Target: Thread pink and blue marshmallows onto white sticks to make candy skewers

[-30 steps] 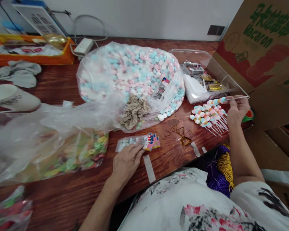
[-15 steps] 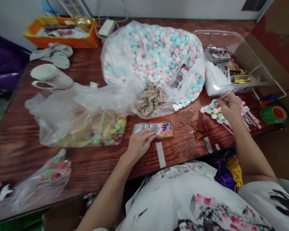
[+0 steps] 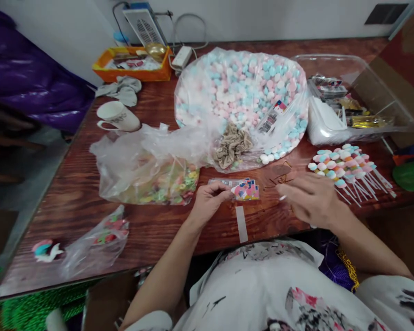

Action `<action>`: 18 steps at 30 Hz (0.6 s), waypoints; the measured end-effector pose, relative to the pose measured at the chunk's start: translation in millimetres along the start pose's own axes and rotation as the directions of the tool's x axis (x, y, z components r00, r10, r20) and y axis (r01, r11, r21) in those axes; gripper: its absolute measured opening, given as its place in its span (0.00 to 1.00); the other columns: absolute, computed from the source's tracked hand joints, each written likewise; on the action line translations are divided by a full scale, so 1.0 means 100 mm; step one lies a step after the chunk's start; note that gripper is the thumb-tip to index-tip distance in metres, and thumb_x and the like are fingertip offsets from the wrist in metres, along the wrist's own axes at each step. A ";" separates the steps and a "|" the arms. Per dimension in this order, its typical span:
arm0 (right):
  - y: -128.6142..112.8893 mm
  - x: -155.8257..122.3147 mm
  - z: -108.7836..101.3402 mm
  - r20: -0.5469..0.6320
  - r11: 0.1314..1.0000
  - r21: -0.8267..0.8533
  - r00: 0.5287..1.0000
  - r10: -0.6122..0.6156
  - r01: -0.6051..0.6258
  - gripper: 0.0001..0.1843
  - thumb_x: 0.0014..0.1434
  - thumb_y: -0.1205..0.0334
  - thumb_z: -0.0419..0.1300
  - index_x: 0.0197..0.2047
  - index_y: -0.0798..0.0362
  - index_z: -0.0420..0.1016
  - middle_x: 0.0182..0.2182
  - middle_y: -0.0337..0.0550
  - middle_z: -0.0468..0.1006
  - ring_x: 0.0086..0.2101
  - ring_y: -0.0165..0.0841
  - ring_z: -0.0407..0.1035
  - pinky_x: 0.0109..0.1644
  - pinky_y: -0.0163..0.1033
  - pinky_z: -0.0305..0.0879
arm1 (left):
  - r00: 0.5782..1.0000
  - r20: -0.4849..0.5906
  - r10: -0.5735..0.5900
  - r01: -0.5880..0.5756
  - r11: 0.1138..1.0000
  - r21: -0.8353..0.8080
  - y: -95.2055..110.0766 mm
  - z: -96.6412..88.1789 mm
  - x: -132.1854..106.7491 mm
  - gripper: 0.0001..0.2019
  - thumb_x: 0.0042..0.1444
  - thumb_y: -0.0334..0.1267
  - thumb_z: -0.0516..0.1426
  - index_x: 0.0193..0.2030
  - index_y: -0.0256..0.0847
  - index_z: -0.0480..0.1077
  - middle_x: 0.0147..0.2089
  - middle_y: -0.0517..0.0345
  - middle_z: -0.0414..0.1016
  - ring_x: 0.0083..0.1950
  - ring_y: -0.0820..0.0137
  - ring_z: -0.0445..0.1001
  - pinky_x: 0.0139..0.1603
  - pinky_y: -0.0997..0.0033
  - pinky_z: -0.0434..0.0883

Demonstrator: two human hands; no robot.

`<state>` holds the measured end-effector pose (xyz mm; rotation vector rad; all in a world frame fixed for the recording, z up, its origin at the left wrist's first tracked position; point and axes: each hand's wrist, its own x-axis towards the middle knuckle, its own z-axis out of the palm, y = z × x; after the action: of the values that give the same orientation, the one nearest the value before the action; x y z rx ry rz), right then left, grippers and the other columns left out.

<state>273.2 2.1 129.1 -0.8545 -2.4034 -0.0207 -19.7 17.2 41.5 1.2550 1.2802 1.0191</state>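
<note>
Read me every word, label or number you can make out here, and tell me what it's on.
No text here can be read.
Mug: dark print, too small.
Label in the candy bag: barcode and print, blurred.
Printed packet at the left hand: colourful print, unreadable.
Packs in the clear tray: too small.

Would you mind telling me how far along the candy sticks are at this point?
Done: a pile of filled sticks lies at the right. In hand: the left hand pinches small packets; the right hand, blurred, hovers near gold ties. Left: the big bag of candies looks mostly full.
</note>
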 end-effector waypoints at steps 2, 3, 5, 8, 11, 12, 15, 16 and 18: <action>-0.08 0.13 0.11 0.098 0.997 -0.043 0.993 -0.067 0.072 0.18 0.59 0.70 0.54 0.50 0.48 0.74 0.28 0.40 0.77 0.28 0.32 0.68 0.34 0.40 0.60 | 0.998 0.019 -0.056 0.058 0.989 -0.133 0.08 0.05 -0.01 0.08 0.43 0.38 0.66 0.27 0.36 0.75 0.26 0.62 0.74 0.27 0.75 0.69 0.31 0.75 0.68; -0.10 0.19 0.17 0.120 0.994 -0.059 0.989 -0.084 0.092 0.18 0.60 0.70 0.53 0.50 0.49 0.74 0.27 0.40 0.76 0.28 0.31 0.66 0.33 0.39 0.58 | 0.997 0.033 -0.072 0.077 0.980 -0.182 0.11 0.08 -0.02 0.09 0.42 0.38 0.67 0.27 0.36 0.74 0.25 0.62 0.74 0.26 0.76 0.69 0.31 0.75 0.67; -0.13 0.28 0.26 0.121 0.986 -0.107 0.986 -0.115 0.128 0.17 0.61 0.70 0.51 0.50 0.51 0.74 0.26 0.40 0.74 0.27 0.30 0.64 0.32 0.39 0.55 | 0.994 0.068 -0.087 0.101 0.965 -0.241 0.18 0.14 -0.04 0.10 0.42 0.38 0.68 0.26 0.35 0.74 0.25 0.61 0.73 0.25 0.76 0.68 0.29 0.76 0.66; -0.15 0.38 0.31 0.115 0.967 -0.192 0.982 -0.149 0.169 0.14 0.62 0.70 0.50 0.45 0.53 0.75 0.23 0.40 0.72 0.26 0.30 0.61 0.32 0.39 0.51 | 0.989 0.122 -0.084 0.113 0.961 -0.253 0.28 0.20 -0.10 0.11 0.43 0.40 0.67 0.26 0.34 0.74 0.23 0.62 0.71 0.24 0.77 0.65 0.27 0.77 0.63; -0.17 0.44 0.29 0.165 0.970 -0.171 0.976 -0.145 0.173 0.11 0.62 0.70 0.51 0.37 0.55 0.75 0.24 0.41 0.73 0.26 0.30 0.61 0.33 0.39 0.49 | 0.990 0.138 -0.035 0.066 0.973 -0.223 0.35 0.22 -0.15 0.11 0.47 0.41 0.66 0.25 0.34 0.74 0.21 0.63 0.68 0.22 0.79 0.61 0.24 0.78 0.58; -0.17 0.46 0.28 0.189 0.978 -0.139 0.974 -0.128 0.156 0.11 0.62 0.70 0.51 0.36 0.55 0.74 0.25 0.41 0.74 0.26 0.30 0.62 0.32 0.38 0.48 | 0.992 0.127 0.003 0.024 0.979 -0.205 0.36 0.23 -0.16 0.11 0.48 0.41 0.66 0.25 0.35 0.74 0.21 0.63 0.68 0.22 0.79 0.61 0.24 0.77 0.58; -0.15 0.52 0.25 0.277 0.999 0.000 0.960 -0.039 0.041 0.09 0.63 0.68 0.52 0.37 0.55 0.74 0.26 0.41 0.75 0.27 0.30 0.63 0.32 0.37 0.47 | 0.977 0.075 0.200 -0.193 0.977 -0.091 0.35 0.23 -0.17 0.08 0.51 0.38 0.64 0.26 0.36 0.75 0.24 0.61 0.71 0.26 0.76 0.65 0.29 0.75 0.62; -0.13 0.54 0.24 0.311 0.999 0.051 0.950 -0.012 -0.004 0.08 0.63 0.67 0.53 0.36 0.55 0.74 0.25 0.40 0.75 0.26 0.29 0.62 0.31 0.37 0.46 | 0.957 0.062 0.283 -0.281 0.959 -0.033 0.34 0.23 -0.17 0.07 0.52 0.37 0.64 0.27 0.37 0.76 0.26 0.60 0.73 0.28 0.75 0.67 0.31 0.74 0.64; -0.11 0.59 0.22 0.369 0.987 0.148 0.930 0.008 -0.067 0.09 0.62 0.67 0.53 0.33 0.54 0.73 0.23 0.37 0.73 0.25 0.28 0.60 0.31 0.36 0.45 | 0.897 0.060 0.438 -0.442 0.893 0.087 0.30 0.22 -0.17 0.04 0.53 0.35 0.63 0.30 0.38 0.77 0.28 0.58 0.75 0.31 0.73 0.70 0.35 0.73 0.65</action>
<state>218.4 31.4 143.5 -0.8925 -2.6874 0.3732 4.4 1.8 70.7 1.6827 1.0450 1.2521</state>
